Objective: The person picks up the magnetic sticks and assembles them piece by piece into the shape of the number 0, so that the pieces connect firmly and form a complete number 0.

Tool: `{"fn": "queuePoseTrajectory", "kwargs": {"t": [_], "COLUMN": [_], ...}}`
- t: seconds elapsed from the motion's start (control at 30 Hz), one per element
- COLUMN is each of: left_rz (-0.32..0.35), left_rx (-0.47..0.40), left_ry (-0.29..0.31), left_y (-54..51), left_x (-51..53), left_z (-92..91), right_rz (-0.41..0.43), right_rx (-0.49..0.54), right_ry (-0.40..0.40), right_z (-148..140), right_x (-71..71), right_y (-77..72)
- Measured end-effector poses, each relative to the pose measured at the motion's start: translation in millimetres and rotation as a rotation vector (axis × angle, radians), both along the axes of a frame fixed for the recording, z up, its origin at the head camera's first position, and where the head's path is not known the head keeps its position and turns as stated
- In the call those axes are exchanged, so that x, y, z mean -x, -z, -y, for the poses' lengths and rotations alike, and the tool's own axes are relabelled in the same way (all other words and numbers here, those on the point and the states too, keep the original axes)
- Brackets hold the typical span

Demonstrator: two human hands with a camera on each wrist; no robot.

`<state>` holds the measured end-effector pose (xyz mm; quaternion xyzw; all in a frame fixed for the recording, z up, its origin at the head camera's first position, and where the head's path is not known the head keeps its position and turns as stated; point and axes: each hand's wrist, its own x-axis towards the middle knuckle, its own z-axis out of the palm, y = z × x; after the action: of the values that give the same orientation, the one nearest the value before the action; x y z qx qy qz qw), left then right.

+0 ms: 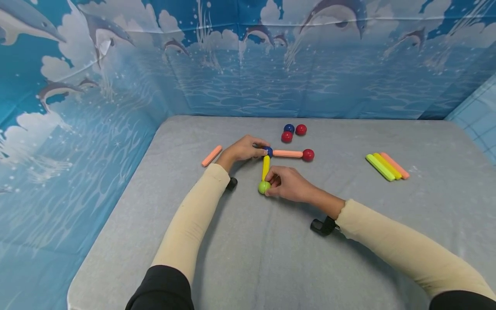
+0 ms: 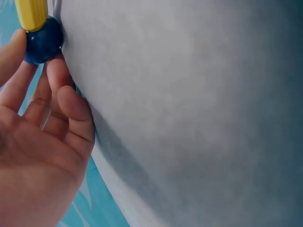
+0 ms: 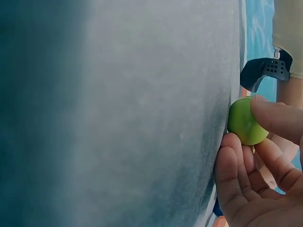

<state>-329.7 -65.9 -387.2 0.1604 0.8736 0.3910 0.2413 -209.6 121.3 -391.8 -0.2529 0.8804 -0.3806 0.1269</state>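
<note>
My left hand pinches a blue ball between thumb and fingers. From that ball an orange stick runs right to a red ball, and a yellow stick runs toward me to a green ball. My right hand holds the green ball with thumb and fingertips. The left wrist view shows the blue ball against the end of the yellow stick. In the right wrist view, thumb and fingers grip the green ball.
A loose orange stick lies left of my left hand. Behind the joined pieces sit two red balls and another blue ball. Green, yellow and orange sticks lie side by side at right on the grey table.
</note>
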Motion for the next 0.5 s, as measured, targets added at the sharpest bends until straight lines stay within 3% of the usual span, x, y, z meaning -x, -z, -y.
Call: {"fn": "queuePoseTrajectory", "kwargs": {"t": [0.2,0.5], "left_rz": [0.014,0.002], "left_rx": [-0.006,0.045], "left_ry": [-0.022,-0.007], "left_y": [-2.6,-5.4], "left_x": [1.5,5.5], "left_z": [-3.0,-6.0], "right_rz": [-0.011,-0.013], "right_rx": [-0.001,-0.01], "right_ry": [0.005,0.013], "right_z": [-0.4,0.6], "right_x": [1.9,5.7], "right_y": [-2.6,-2.5]}}
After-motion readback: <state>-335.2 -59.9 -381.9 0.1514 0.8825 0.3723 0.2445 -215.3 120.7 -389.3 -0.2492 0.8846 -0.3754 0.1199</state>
